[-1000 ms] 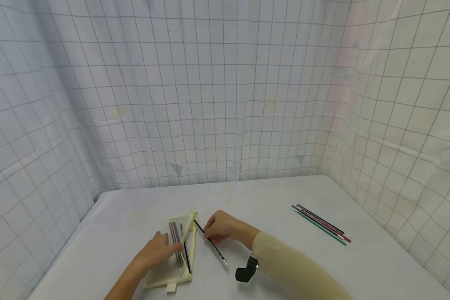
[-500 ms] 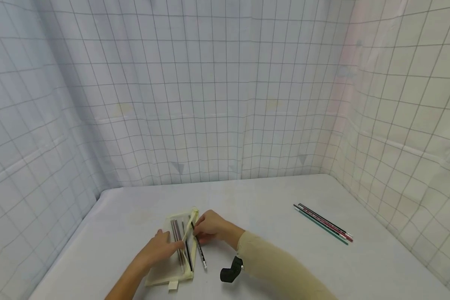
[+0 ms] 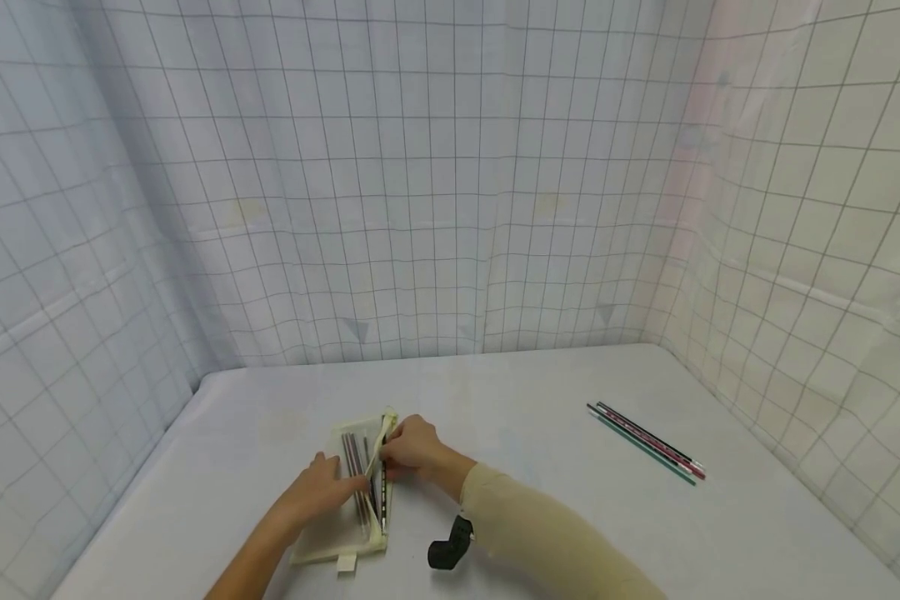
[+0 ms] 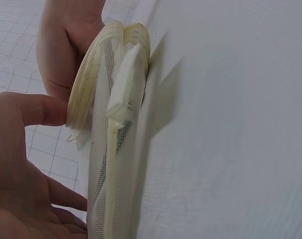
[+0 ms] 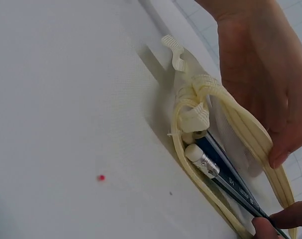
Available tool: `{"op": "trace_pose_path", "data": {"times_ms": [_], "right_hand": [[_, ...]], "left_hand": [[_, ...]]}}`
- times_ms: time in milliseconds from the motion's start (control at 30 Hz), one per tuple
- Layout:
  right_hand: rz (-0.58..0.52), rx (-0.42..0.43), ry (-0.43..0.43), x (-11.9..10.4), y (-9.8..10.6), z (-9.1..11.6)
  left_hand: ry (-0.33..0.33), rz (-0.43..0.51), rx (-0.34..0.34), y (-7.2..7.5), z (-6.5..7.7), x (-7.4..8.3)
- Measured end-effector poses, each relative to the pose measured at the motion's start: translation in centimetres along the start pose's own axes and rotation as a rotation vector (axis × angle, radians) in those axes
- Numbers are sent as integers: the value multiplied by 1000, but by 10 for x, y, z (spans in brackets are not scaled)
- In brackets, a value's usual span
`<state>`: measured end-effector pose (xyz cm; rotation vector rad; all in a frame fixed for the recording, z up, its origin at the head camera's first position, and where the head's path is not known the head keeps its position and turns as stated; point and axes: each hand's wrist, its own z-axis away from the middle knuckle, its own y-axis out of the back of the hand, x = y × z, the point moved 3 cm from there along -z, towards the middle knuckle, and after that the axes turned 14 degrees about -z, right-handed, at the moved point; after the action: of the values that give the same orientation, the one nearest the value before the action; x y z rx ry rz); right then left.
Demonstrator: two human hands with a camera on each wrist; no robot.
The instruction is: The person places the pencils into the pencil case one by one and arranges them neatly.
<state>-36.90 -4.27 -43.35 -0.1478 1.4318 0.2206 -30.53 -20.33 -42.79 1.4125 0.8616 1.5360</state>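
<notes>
A cream mesh zip pencil case (image 3: 322, 540) lies at the left front of the table, its zipped side gaping. In the head view several pencils (image 3: 356, 471) show through the mesh. My left hand (image 3: 318, 493) lies over the case; its thumb holds back the upper zip edge (image 4: 83, 94). My right hand (image 3: 418, 450) pinches a dark patterned pencil (image 5: 228, 181) between thumb and finger. This pencil lies lengthwise inside the gaping mouth, its white eraser (image 5: 193, 152) toward the near end. Another dark blue pencil (image 5: 210, 145) is right beside it.
Several pencils (image 3: 645, 442), green, red and black, lie together on the table's right side. A black wrist camera (image 3: 450, 546) sits on my right sleeve. Gridded white curtains (image 3: 450, 208) enclose the table (image 3: 532, 500) at the back and sides.
My right hand has moved left with the pencil, turning it from slanted outside the case to in line with the opening. The left hand keeps its place on the case.
</notes>
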Motion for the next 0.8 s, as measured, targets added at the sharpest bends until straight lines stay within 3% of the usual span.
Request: {"op": "trace_pose_path", "data": {"times_ms": [400, 800], "right_hand": [[35, 79, -6, -5, -10, -1], [-19, 35, -55, -1, -17, -7]], "left_hand": [[-7, 84, -40, 1, 0, -4], [-29, 137, -39, 4, -1, -3]]}}
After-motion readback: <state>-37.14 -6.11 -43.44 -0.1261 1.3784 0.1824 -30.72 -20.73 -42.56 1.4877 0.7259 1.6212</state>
